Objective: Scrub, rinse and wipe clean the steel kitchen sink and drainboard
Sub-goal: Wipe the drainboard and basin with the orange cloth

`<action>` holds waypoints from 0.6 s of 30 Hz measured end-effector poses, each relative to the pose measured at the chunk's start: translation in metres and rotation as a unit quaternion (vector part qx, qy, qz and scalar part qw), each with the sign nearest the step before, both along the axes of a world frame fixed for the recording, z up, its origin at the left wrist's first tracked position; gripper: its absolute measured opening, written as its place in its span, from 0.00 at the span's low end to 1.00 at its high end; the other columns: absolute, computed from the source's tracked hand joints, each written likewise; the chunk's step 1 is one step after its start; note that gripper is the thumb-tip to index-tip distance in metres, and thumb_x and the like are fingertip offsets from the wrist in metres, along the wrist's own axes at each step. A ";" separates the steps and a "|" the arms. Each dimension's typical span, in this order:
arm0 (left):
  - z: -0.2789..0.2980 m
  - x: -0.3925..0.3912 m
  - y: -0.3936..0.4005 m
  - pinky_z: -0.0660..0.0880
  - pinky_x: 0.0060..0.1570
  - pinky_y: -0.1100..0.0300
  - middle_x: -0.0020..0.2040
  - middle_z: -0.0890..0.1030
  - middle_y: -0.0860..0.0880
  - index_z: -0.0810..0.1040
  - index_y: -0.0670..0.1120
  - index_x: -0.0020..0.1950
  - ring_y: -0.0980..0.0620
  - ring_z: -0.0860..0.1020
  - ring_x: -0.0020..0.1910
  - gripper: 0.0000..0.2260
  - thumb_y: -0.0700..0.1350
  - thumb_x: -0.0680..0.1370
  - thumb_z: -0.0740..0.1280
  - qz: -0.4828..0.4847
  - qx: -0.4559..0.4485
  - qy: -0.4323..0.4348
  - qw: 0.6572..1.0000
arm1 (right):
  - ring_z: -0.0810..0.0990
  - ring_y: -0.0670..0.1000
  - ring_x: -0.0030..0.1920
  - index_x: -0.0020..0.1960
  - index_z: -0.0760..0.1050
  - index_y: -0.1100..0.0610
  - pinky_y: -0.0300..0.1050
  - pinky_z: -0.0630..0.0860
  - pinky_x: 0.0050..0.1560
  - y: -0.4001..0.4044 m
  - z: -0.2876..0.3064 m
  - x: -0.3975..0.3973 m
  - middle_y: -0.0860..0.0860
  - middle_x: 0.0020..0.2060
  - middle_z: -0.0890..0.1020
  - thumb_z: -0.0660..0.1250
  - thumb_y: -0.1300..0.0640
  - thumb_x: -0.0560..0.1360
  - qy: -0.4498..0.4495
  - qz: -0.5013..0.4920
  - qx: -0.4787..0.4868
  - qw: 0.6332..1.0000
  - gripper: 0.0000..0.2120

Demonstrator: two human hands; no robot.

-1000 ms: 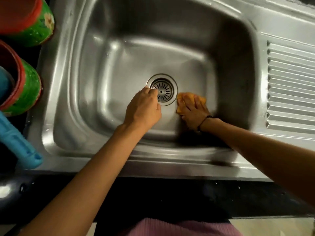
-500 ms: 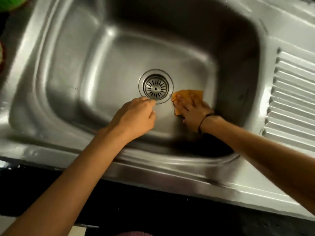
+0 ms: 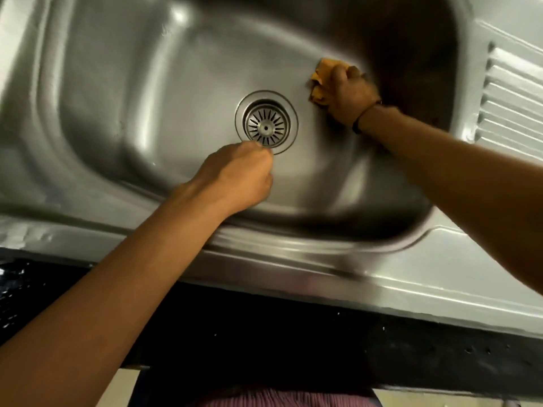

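The steel sink [image 3: 123, 118] fills the view, with its round slotted drain [image 3: 266, 122] in the middle of the basin floor. My left hand [image 3: 238, 174] lies on the floor just in front of the drain, fingers curled under with nothing visible in them. Over to the right of the drain, near the basin's shadowed right wall, my right hand [image 3: 351, 96] grips a bunched orange cloth [image 3: 320, 80] and presses it on the steel. The ribbed drainboard [image 3: 514, 98] runs along the right edge.
The sink's front rim [image 3: 293, 259] crosses the view below my arms. Under it lies a dark counter edge [image 3: 323, 342]. A black band circles my right wrist [image 3: 363, 118].
My right hand has carried the cloth from beside the drain up and to the right, bunching it. My left hand stays at the drain's near edge. The view has leaned in closer.
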State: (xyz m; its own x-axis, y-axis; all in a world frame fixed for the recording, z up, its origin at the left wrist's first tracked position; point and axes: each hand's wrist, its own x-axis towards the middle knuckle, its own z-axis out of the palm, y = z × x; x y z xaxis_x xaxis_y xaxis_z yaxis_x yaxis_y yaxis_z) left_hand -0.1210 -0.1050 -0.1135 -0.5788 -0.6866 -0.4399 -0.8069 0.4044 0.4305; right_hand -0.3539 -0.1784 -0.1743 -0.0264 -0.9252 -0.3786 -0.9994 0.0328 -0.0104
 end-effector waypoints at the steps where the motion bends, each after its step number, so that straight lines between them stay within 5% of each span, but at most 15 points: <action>1: 0.000 0.001 0.002 0.73 0.47 0.53 0.53 0.75 0.41 0.75 0.39 0.53 0.41 0.75 0.50 0.09 0.41 0.77 0.58 -0.004 0.004 0.007 1.000 | 0.75 0.61 0.53 0.62 0.68 0.62 0.57 0.69 0.56 -0.001 0.004 0.004 0.63 0.54 0.73 0.60 0.52 0.76 -0.066 -0.009 0.016 0.998 0.19; 3: 0.001 0.001 0.004 0.74 0.46 0.52 0.52 0.75 0.40 0.75 0.39 0.51 0.40 0.75 0.49 0.08 0.40 0.77 0.59 -0.012 0.011 0.012 1.000 | 0.73 0.57 0.41 0.48 0.76 0.53 0.59 0.75 0.51 0.004 -0.001 0.004 0.56 0.41 0.72 0.60 0.56 0.73 -0.125 -0.020 0.072 0.989 0.07; 5: 0.001 0.001 0.005 0.72 0.43 0.52 0.51 0.75 0.40 0.74 0.39 0.47 0.39 0.75 0.49 0.06 0.39 0.76 0.59 -0.020 0.015 0.013 1.000 | 0.77 0.56 0.40 0.37 0.73 0.43 0.57 0.78 0.48 0.033 -0.007 0.014 0.50 0.37 0.75 0.67 0.62 0.70 -0.118 -0.004 0.164 0.979 0.13; 8: 0.006 0.002 0.006 0.68 0.42 0.54 0.52 0.75 0.40 0.73 0.41 0.46 0.39 0.75 0.50 0.04 0.40 0.76 0.59 -0.032 0.025 0.021 0.999 | 0.82 0.52 0.46 0.45 0.76 0.45 0.41 0.76 0.41 0.092 0.001 0.055 0.48 0.43 0.81 0.72 0.57 0.69 -0.046 0.048 0.330 0.942 0.10; 12: 0.010 0.010 0.005 0.66 0.40 0.54 0.46 0.72 0.41 0.67 0.43 0.40 0.42 0.72 0.44 0.06 0.40 0.77 0.59 -0.020 0.049 0.005 0.999 | 0.78 0.58 0.54 0.60 0.73 0.53 0.43 0.70 0.46 0.107 0.001 0.062 0.54 0.54 0.80 0.69 0.57 0.71 -0.028 0.043 0.237 0.970 0.18; 18: 0.014 0.035 -0.005 0.65 0.39 0.55 0.43 0.67 0.44 0.65 0.43 0.40 0.44 0.68 0.41 0.07 0.39 0.77 0.59 0.042 0.042 -0.061 0.996 | 0.78 0.60 0.50 0.56 0.76 0.59 0.48 0.74 0.50 0.067 0.007 0.066 0.59 0.54 0.79 0.65 0.57 0.73 0.077 -0.119 0.146 0.979 0.13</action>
State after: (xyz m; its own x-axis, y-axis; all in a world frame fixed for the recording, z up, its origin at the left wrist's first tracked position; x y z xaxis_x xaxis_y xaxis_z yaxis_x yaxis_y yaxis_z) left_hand -0.0863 -0.1104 -0.1000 -0.4603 -0.6875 -0.5617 -0.8844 0.3000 0.3576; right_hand -0.2879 -0.1119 -0.1674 -0.3053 -0.7387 -0.6009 -0.9522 0.2433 0.1847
